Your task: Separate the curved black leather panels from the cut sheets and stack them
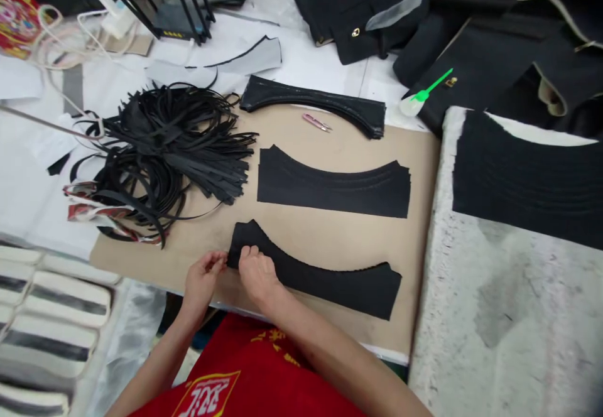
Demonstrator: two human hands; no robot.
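Note:
A curved black fabric piece (330, 279) lies near the front edge of a brown cardboard sheet (330, 235). My left hand (202, 276) pinches its left end with closed fingers. My right hand (257, 276) presses closed fingers on the same end, just to the right. Behind it lies a stack of similar black curved pieces (334, 184). Farther back sits a folded black curved band (320, 102).
A tangled pile of black strips (174, 147) lies at the left. Small pink snips (316, 122) rest near the far band. A green-nozzled bottle (419, 98) and dark garments (471, 15) are at the back right. A grey pad with black fabric (527, 178) fills the right.

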